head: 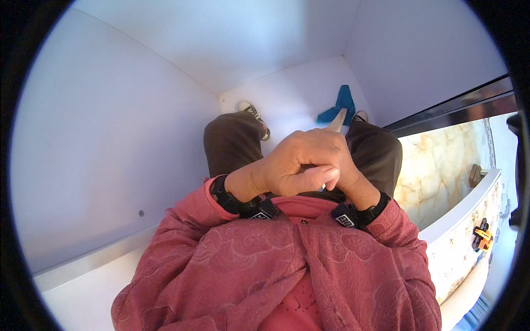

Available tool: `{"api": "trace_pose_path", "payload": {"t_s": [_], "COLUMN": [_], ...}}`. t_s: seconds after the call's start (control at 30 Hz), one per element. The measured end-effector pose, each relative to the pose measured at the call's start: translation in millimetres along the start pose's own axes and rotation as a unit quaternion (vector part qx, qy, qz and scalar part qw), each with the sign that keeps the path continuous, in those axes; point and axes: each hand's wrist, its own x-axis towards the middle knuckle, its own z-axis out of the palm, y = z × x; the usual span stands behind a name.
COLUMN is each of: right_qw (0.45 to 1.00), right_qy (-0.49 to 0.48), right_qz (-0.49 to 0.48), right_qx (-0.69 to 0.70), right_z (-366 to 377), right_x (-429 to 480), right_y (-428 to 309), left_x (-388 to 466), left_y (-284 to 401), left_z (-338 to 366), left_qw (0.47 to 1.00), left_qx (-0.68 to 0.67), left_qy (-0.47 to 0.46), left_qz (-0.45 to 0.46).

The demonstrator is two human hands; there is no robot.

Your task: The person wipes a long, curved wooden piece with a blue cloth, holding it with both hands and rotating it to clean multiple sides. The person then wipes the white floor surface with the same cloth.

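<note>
My left hand [290, 159] lies over my right hand [349, 171] in front of my waist. Both are closed around a pale handle [338, 119], whose lower part shows past the knuckles. Much of my right hand is hidden under the left. At the handle's far end, a teal head [344, 101] rests on the white floor [290, 97] near my right shoe [361, 116]; whether it is a broom's or a mop's I cannot tell. My left shoe [254, 118] stands on the same floor. Black bands [232, 198] circle both wrists.
Plain pale walls rise close on the left [103, 136], ahead [248, 37] and on the right [418, 53]. A dark rail [451, 105] borders the right side. Beyond are marbled tiles [434, 165] and a curved white panel [459, 207] with an orange and black object [482, 236].
</note>
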Motion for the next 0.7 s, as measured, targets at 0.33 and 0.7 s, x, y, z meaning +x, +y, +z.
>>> {"api": "trace_pose_path", "payload": {"t_s": [0.33,0.7], "right_qw": [0.995,0.97], "right_qy": [-0.016,0.09], "right_qz": [0.103,0.214], "right_qx": [0.006,0.074], "right_z": [-40,-71], "right_x": [8,1], "right_y": [75,28], "left_x": [48,95], "left_y": [-43,-1], "left_z": [27,37], "left_qw": [0.986,0.967], "left_qx": [-0.07,-0.107], "left_qy": [0.059,0.08], "left_qz": [-0.142,-0.215]}}
